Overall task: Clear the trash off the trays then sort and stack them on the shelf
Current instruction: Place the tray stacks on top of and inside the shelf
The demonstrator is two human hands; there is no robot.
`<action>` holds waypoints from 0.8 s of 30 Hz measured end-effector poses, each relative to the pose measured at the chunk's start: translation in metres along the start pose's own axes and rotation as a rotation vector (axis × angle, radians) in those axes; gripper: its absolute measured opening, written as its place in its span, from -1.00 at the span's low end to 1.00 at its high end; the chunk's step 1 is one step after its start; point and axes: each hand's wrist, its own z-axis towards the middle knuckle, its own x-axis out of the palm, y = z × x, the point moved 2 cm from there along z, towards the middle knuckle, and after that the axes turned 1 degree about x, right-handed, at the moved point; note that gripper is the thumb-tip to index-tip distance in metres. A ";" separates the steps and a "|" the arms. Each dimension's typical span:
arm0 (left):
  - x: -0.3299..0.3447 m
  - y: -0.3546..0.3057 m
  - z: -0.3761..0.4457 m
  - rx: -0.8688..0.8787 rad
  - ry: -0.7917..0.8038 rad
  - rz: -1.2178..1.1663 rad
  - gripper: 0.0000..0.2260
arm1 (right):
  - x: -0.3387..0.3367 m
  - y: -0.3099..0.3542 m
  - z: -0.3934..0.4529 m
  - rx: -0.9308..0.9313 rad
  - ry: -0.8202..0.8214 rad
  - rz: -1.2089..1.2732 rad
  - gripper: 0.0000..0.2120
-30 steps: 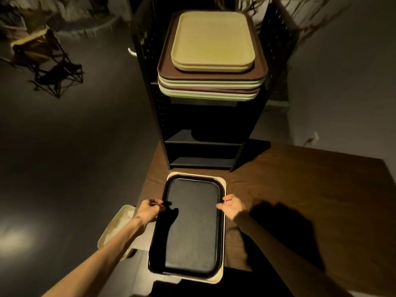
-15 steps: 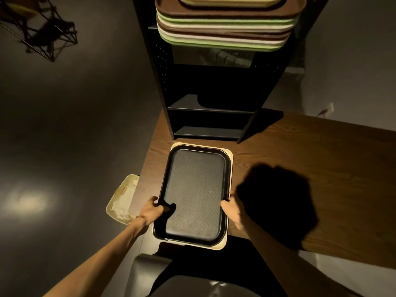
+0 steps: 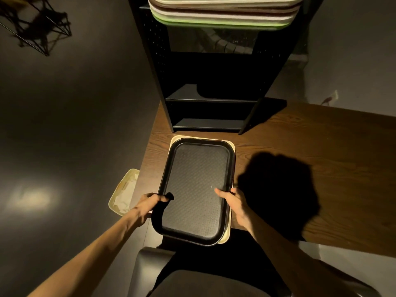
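Note:
A black tray (image 3: 196,189) lies on a cream tray (image 3: 227,233) at the left end of the brown wooden table (image 3: 310,151). My left hand (image 3: 150,202) grips the black tray's left rim, thumb over the edge. My right hand (image 3: 231,200) grips its right rim, thumb on the tray's inside. The near ends of both trays overhang the table's front edge. A stack of green, white and brown trays (image 3: 225,16) sits on top of the black shelf unit (image 3: 212,99) behind the table.
A cream bin (image 3: 124,191) with white paper trash stands on the floor left of the table. A grey chair seat (image 3: 150,269) is below the trays. A wire-frame object (image 3: 40,28) stands on the dark floor at far left. The shelf's lower levels look bare.
The view has tilted down and closer. Both hands slid back along the black tray's rims toward its near end, and the trays sit nearer to me.

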 end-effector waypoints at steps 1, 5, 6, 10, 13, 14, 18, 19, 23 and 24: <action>0.001 -0.002 0.000 0.000 0.013 -0.004 -0.69 | 0.003 0.003 -0.001 0.015 0.020 0.064 -0.83; 0.004 -0.004 -0.004 -0.015 0.045 -0.021 -0.77 | 0.013 0.009 0.005 -0.012 0.096 0.083 -0.54; 0.001 -0.003 -0.004 -0.015 0.046 -0.029 -0.75 | 0.013 0.009 0.007 -0.016 0.079 0.047 -0.48; -0.007 0.000 -0.011 -0.003 0.038 -0.002 -0.69 | 0.013 0.028 -0.003 -0.074 0.105 0.025 -0.55; -0.011 -0.004 -0.022 0.051 0.035 0.004 -0.67 | 0.006 0.046 -0.018 -0.162 0.081 -0.085 -0.78; -0.011 -0.007 -0.027 0.070 0.059 -0.017 -0.66 | 0.001 0.053 -0.026 -0.173 0.059 -0.093 -0.86; -0.018 -0.025 -0.038 0.112 0.222 -0.121 -0.54 | -0.021 0.067 -0.046 -0.163 0.060 -0.050 -0.85; -0.020 -0.032 -0.039 0.126 0.258 -0.127 -0.49 | -0.024 0.072 -0.052 -0.166 0.076 -0.025 -0.74; -0.027 -0.071 -0.056 0.171 0.404 -0.124 -0.67 | -0.035 0.097 -0.079 -0.251 0.127 0.016 -0.61; -0.027 -0.082 -0.063 0.196 0.426 -0.119 -0.86 | -0.038 0.100 -0.081 -0.268 0.138 0.015 -0.70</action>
